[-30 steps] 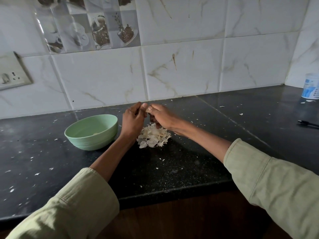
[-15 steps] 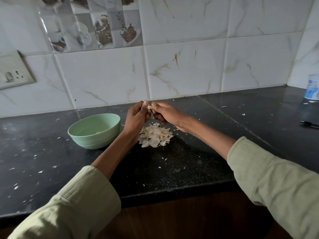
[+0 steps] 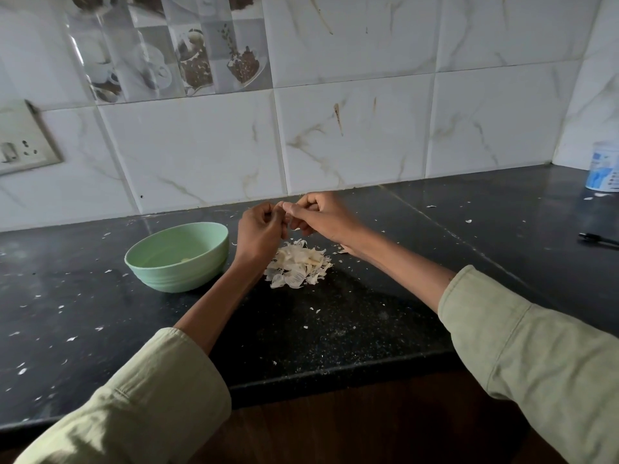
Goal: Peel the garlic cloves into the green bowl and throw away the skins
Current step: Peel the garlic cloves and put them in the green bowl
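A pale green bowl (image 3: 177, 256) stands on the black counter (image 3: 335, 323), left of my hands, with a small pale piece inside it. My left hand (image 3: 259, 234) and my right hand (image 3: 321, 216) meet fingertip to fingertip above a heap of white garlic skins (image 3: 296, 266). Between the thumbs and fingers both hands pinch a small garlic clove (image 3: 287, 216), mostly hidden by the fingers. The heap lies just right of the bowl, under my wrists.
Small flakes of skin are scattered over the counter. A white and blue container (image 3: 604, 170) stands at the far right by the wall, with a black pen-like object (image 3: 599, 239) in front of it. A wall socket (image 3: 20, 147) sits at the left on the tiled wall.
Both hands stay joined over the skin heap, with small finger movements on the clove. The camera has shifted slightly; bowl and heap are unmoved.
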